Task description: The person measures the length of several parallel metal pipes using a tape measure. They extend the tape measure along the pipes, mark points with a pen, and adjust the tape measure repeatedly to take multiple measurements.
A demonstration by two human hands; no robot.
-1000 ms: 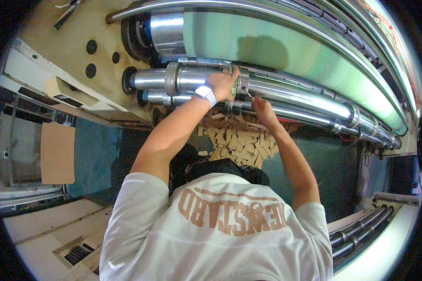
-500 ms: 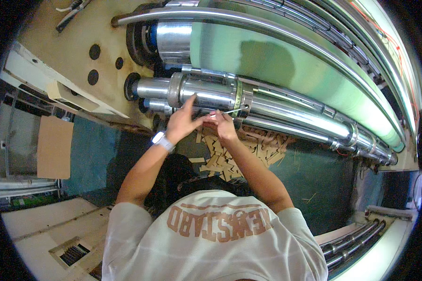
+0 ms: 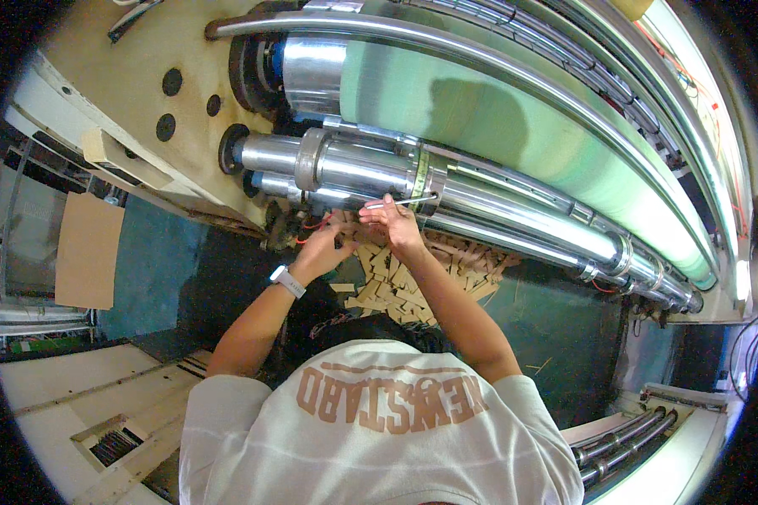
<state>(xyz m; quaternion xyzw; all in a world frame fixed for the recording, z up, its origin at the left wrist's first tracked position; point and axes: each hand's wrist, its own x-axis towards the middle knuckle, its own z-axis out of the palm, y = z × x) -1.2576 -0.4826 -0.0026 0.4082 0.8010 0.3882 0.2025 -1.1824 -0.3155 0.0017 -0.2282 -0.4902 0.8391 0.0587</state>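
My right hand (image 3: 398,229) grips a thin metal rod (image 3: 412,202) like a hex key. The rod's far tip meets the metal collar (image 3: 432,187) on the polished shaft (image 3: 522,210); whether it sits in a hole is too small to tell. A yellow-green ring (image 3: 419,172) lies just left of that collar. My left hand (image 3: 322,246), with a pale watch (image 3: 288,279) on the wrist, is below the shaft's left part, close to a red loop of cable or tube (image 3: 310,225). Its fingers are blurred and partly hidden.
Behind the shaft runs a large pale-green roller (image 3: 480,105), with a curved steel bar (image 3: 413,32) over it. A beige machine side panel (image 3: 126,63) stands at the left. Pale flat scraps (image 3: 387,290) are piled on the floor below my hands. A brown cardboard sheet (image 3: 90,252) stands far left.
My left hand has dropped away from the shaft, down toward the red loop. My right hand stays by the collar with the rod, its fingers shifted a little. The whole view has moved slightly.
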